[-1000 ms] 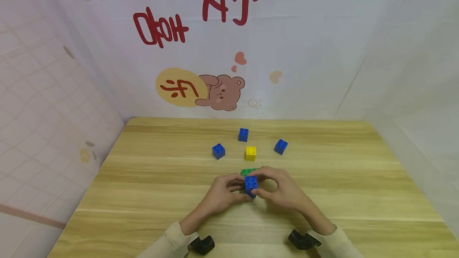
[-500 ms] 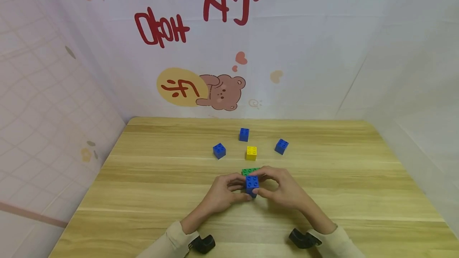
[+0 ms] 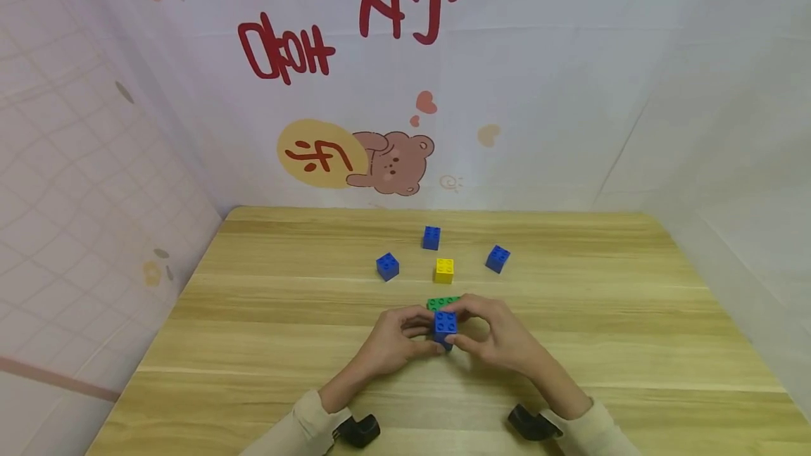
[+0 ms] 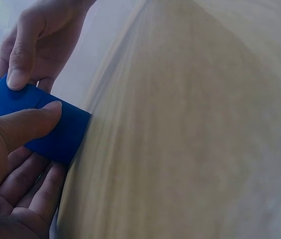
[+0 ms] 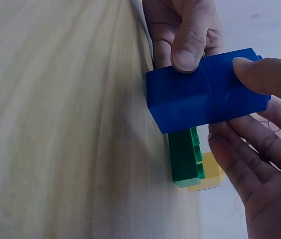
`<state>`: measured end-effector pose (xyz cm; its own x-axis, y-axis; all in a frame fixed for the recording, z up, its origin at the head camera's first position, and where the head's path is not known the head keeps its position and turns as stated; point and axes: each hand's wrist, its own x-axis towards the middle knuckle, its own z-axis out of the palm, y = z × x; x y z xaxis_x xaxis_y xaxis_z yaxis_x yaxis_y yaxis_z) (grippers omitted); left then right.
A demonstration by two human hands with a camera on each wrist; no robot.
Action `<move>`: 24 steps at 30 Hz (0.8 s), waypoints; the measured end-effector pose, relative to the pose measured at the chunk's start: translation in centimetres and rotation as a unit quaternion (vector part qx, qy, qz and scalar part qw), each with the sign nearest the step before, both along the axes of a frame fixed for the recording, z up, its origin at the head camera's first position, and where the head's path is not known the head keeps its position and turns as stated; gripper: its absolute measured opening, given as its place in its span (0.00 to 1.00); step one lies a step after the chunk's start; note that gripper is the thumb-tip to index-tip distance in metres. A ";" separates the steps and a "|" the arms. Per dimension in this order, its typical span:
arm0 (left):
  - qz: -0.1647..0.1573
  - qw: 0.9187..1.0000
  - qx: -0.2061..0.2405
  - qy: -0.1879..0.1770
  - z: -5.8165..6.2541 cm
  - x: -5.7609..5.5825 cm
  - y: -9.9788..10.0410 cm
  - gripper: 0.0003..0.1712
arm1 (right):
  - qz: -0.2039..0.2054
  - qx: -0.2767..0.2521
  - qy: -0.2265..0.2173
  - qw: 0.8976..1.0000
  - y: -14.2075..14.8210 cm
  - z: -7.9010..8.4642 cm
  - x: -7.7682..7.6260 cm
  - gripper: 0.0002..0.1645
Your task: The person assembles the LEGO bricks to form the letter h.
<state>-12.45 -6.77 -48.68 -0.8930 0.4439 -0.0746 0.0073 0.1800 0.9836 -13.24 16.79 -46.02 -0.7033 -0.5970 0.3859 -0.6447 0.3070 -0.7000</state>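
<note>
In the head view, two blue toy building blocks stand one on top of the other between my hands; the upper block (image 3: 445, 321) shows its studs. A thin seam parts the upper block (image 5: 232, 87) from the lower block (image 5: 180, 99) in the right wrist view. My left hand (image 3: 393, 345) holds the lower block between thumb and fingers. From the other side, my right hand (image 3: 502, 333) pinches the upper one. Just behind the stack lies a green block (image 3: 441, 303), partly hidden by the right hand and the blue blocks.
Beyond the green block sits a yellow block (image 3: 445, 271). Three single blue blocks are spread around it: a left one (image 3: 388, 267), a back one (image 3: 431, 238) and a right one (image 3: 498, 259). The wooden table (image 3: 285, 315) meets a printed cloth backdrop (image 3: 538, 104).
Both hands keep their hold on the blue blocks with almost no motion. The whole head view has shifted very slightly, and the other blocks stay where they were.
</note>
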 end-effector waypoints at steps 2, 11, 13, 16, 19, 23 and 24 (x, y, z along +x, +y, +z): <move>-0.003 1.000 0.001 0.002 0.1 -0.1 0.1 0.23 | -0.001 0.012 0.015 1.000 0.1 0.1 0.0 0.21; -0.005 1.000 0.002 0.005 -0.1 0.0 0.4 0.23 | 0.002 0.027 0.032 0.999 0.3 0.0 0.2 0.21; -0.006 1.000 0.005 0.005 -0.2 0.1 0.5 0.23 | -0.002 0.022 0.038 0.999 0.4 -0.2 0.3 0.22; -0.005 1.000 0.006 0.012 -0.2 0.1 0.5 0.23 | -0.008 0.020 0.035 0.999 0.5 -0.4 0.3 0.23; -0.005 1.000 0.002 0.019 -0.1 0.1 0.5 0.23 | -0.009 0.022 0.034 0.999 0.5 -0.3 0.2 0.23; -0.003 1.000 -0.008 0.024 0.1 0.2 0.3 0.23 | -0.006 0.020 0.041 0.999 0.4 -0.2 0.1 0.24; -0.002 1.000 -0.010 0.024 0.1 0.2 0.2 0.24 | -0.005 0.020 0.042 0.999 0.4 -0.2 0.1 0.24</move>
<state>-12.24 -6.55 -48.54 -0.8937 0.4468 -0.0401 0.0556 0.1989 0.9784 -13.15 17.18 -46.21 -0.6761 -0.6058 0.4194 -0.6970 0.3411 -0.6307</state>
